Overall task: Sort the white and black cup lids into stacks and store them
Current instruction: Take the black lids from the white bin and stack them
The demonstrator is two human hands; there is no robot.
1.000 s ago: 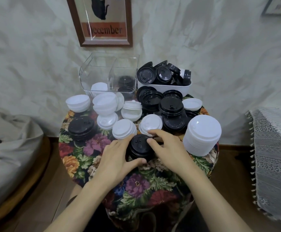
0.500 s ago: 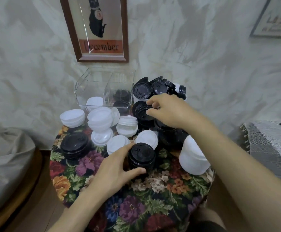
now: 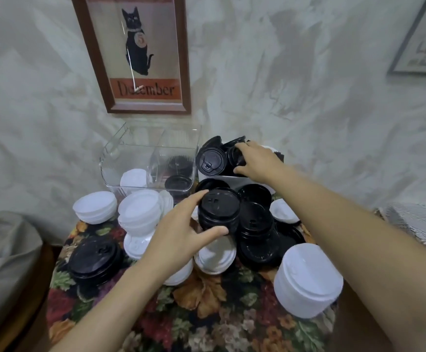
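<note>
At the back of the table (image 3: 206, 313), a clear box (image 3: 120, 158) holds white lids (image 3: 134, 177) on its left side and black lids (image 3: 177, 182) on its right. The right hand (image 3: 256, 161) grips a lid (image 3: 234, 157) in the white box (image 3: 234, 180) of black ones. The left hand (image 3: 181, 232) grips a black stack (image 3: 219, 212) near the middle.

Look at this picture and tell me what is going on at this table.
A person is sorting cup lids on a floral-clothed table. The left hand grips a stack of black lids mid-table. The right hand pinches a loose black lid at the white tray behind. White stacks stand around; a clear bin at the back holds a few of each.
</note>
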